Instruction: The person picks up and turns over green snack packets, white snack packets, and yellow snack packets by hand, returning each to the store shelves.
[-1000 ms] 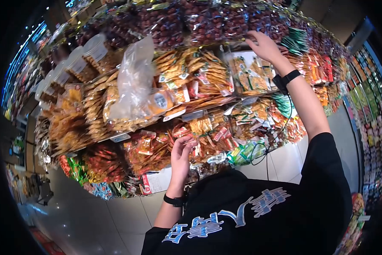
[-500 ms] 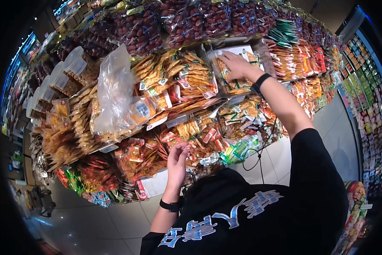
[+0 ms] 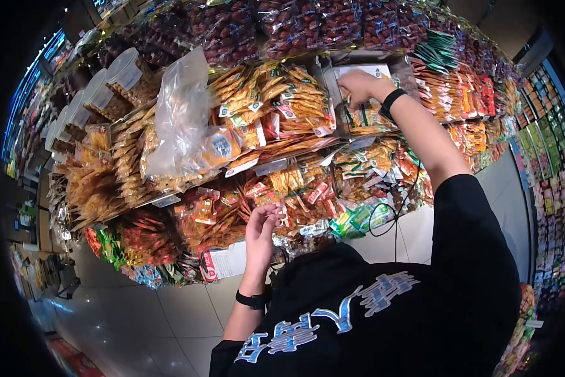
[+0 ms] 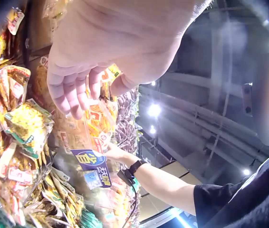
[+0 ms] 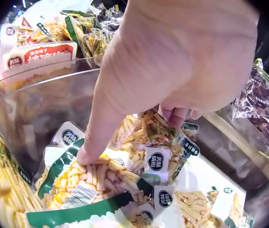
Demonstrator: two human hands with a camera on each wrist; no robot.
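In the head view my right hand [image 3: 364, 88] reaches down into a clear-walled bin [image 3: 328, 85] of snack packets. The right wrist view shows its thumb touching a green-edged packet [image 5: 103, 183] of pale strips, while the other fingers bend down among packets farther over, well apart from the thumb. Nothing is lifted. My left hand [image 3: 260, 242] hangs in front of the lower shelf, fingers loosely curled and holding nothing. The left wrist view has the same empty hand [image 4: 115, 47] near hanging packets.
A large clear plastic bag [image 3: 185, 107] lies over the packets left of the bin. Lidded tubs [image 3: 128, 78] stand at the far left, and bags of dark red fruit [image 3: 288, 28] line the back. A thin black cable [image 3: 392, 220] dangles by the lower shelf.
My right hand has come down from the back edge of the bin into the packets, shifting slightly within the bin since half a second ago. The left hand stays nearly where it was.
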